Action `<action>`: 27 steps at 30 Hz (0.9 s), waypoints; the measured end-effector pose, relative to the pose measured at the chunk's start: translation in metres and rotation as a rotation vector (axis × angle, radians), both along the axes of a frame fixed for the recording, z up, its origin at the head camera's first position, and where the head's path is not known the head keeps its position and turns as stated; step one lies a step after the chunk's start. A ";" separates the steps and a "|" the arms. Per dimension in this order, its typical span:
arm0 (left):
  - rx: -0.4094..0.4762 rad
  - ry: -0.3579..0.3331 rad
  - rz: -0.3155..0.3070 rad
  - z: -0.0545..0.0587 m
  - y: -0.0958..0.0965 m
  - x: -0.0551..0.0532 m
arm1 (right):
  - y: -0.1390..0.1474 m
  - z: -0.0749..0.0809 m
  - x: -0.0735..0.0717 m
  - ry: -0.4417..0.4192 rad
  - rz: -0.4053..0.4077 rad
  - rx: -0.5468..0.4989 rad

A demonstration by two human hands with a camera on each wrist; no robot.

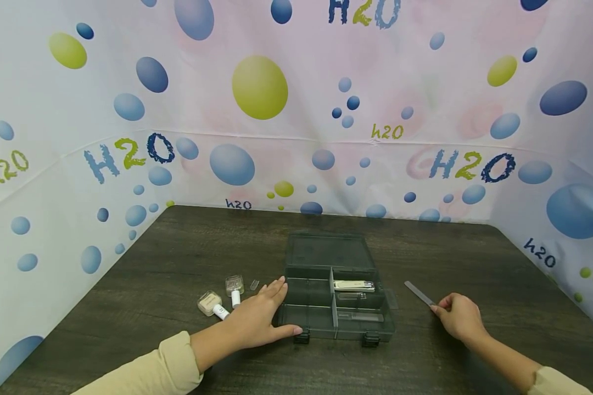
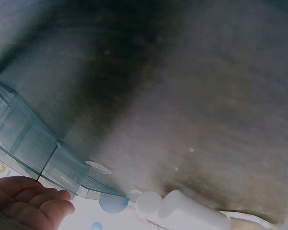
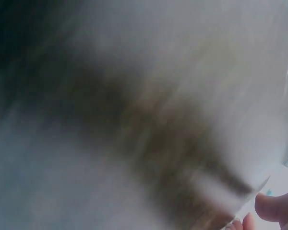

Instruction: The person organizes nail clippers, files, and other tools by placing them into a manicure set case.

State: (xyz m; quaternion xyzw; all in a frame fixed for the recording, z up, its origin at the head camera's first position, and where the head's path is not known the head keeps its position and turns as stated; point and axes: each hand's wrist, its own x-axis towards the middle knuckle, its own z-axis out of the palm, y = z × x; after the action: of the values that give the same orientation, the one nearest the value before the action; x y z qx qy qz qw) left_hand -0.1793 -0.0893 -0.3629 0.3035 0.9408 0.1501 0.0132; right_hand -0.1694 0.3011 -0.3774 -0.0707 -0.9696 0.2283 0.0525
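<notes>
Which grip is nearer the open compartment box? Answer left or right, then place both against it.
Left. The left grip touches the left side of the box; the right grip is apart from it, off to its right, pinching a thin strip.

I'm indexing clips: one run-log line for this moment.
left hand: touching open case; right hand: pinching grey strip; clipper: inside case; bottles: left of case

Dark wood-grain table [image 1: 217,241] against pale sheeting [image 1: 306,99] with blue and green ovals [image 1: 259,88] and H2O lettering [image 1: 363,12]

hands [image 1: 257,319] [image 1: 460,318]: 2 | held strip [image 1: 418,292]: 1 | box [image 1: 307,314]: 1 | bottles [image 1: 210,303] [image 1: 234,285]: 2 | clipper [image 1: 353,286]: 1
</notes>
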 end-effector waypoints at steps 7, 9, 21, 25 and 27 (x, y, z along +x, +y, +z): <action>0.004 0.014 -0.009 -0.001 0.000 -0.001 | 0.002 0.003 0.001 0.036 0.055 0.032; 0.003 0.019 -0.012 -0.001 0.000 -0.001 | 0.002 0.003 0.001 0.033 0.065 0.030; 0.000 0.009 -0.008 -0.002 0.000 0.000 | 0.004 0.003 -0.001 0.039 0.100 0.020; -0.004 0.011 -0.008 -0.002 0.000 0.000 | 0.004 0.005 -0.002 0.060 0.102 0.013; -0.006 0.014 -0.009 -0.001 0.000 -0.001 | 0.005 0.007 -0.002 0.080 0.104 0.007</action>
State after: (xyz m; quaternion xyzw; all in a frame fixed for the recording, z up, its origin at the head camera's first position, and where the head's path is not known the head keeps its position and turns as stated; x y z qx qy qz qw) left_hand -0.1800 -0.0889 -0.3640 0.3085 0.9401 0.1450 0.0084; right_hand -0.1713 0.3057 -0.3707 -0.0110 -0.9698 0.2302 0.0796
